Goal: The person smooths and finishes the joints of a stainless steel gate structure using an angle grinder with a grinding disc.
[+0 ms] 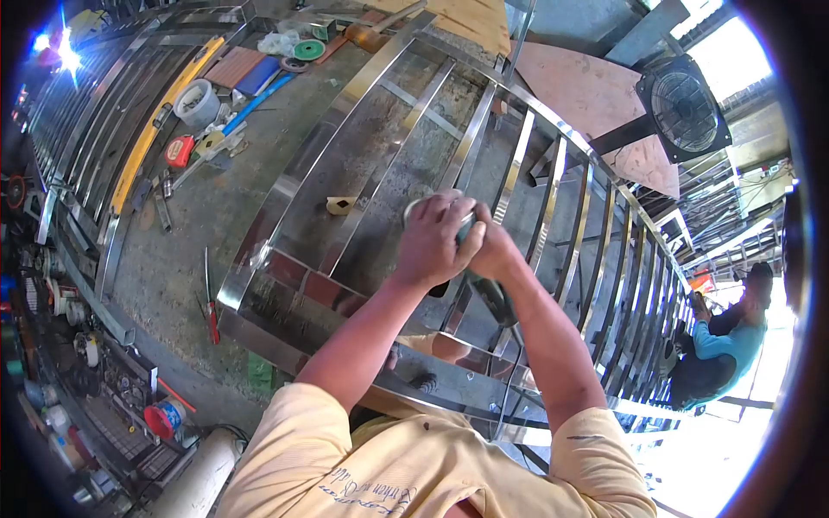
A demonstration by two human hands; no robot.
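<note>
A dark handheld power tool (pixel 490 298) with a cord is held over a shiny metal frame (pixel 363 78) made of long rails and many parallel bars. My left hand (pixel 434 237) is closed over the front part of the tool, its knuckles on top. Close against it, my right hand (pixel 494 246) wraps the tool's body, which slants down toward my chest. A round edge at the tool's front shows just left of my left hand. What lies right under the hands is hidden. A small tan block (pixel 340 205) sits beside a bar, left of my hands.
To the left lie a yellow level (pixel 155 142), a white bucket (pixel 197 104), a red tape measure (pixel 180 151) and a red-handled screwdriver (pixel 212 324). A fan (pixel 684 110) stands at the upper right. Another person (pixel 721 345) crouches at the far right. Bright sparks glare at the upper left.
</note>
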